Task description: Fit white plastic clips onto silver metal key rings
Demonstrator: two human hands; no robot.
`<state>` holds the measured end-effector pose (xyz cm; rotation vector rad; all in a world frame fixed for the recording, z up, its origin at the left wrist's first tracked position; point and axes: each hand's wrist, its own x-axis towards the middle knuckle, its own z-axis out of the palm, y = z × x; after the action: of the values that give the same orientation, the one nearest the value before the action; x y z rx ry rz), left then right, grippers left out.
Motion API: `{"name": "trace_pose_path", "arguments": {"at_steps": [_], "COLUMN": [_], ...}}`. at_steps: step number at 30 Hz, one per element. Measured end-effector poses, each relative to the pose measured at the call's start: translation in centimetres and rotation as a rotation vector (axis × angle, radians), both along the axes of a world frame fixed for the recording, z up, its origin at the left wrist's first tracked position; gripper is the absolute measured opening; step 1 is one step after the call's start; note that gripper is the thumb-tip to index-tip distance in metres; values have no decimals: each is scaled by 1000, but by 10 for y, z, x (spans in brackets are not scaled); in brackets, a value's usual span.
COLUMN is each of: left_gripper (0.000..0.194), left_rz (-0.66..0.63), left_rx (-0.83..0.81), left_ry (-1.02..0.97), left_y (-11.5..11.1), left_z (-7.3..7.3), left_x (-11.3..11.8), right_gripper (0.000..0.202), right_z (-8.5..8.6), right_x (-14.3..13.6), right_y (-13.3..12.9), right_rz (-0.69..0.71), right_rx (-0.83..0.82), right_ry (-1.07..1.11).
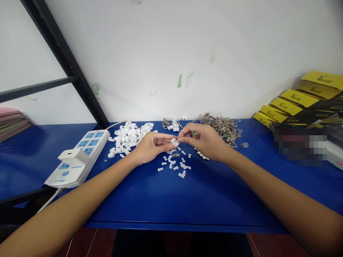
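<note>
Near the middle of the blue table, my left hand (154, 146) holds a small white plastic piece (174, 142) between thumb and fingers. My right hand (205, 140) is closed in a pinch at the right edge of that piece; whatever lies between its fingertips is too small to name. A short metallic-looking strand (175, 155) hangs just below the white piece. Small flat white pieces (175, 167) lie scattered under and in front of both hands. Round cream-coloured discs (203, 156) sit partly hidden below my right hand.
White plastic housings (127, 137) are heaped at left, beside a power strip (93, 142) with a plugged-in adapter (71, 157). A tangled metallic pile (226, 128) lies behind my right hand. Yellow and black boxes (300, 98) stand at right; a black shelf post (66, 60) rises at left.
</note>
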<state>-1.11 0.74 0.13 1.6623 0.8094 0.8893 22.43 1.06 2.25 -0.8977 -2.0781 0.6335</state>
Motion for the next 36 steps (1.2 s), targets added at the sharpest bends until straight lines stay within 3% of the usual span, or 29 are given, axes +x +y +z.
{"name": "trace_pose_path", "arguments": {"at_steps": [12,36], "left_gripper": [41,36], "left_rz": [-48,-82], "left_rx": [-36,-150], "left_ry": [2,-30], "left_y": [-1,-2], "left_z": [1,2], "left_x": [0,0], "right_gripper": [8,14], "right_z": [-3,-2], "right_x": [-6,-4], "right_y": [-5,-7], "right_rz": [-9,57], "right_rx": [84,50], "right_ry": [24,-22]}}
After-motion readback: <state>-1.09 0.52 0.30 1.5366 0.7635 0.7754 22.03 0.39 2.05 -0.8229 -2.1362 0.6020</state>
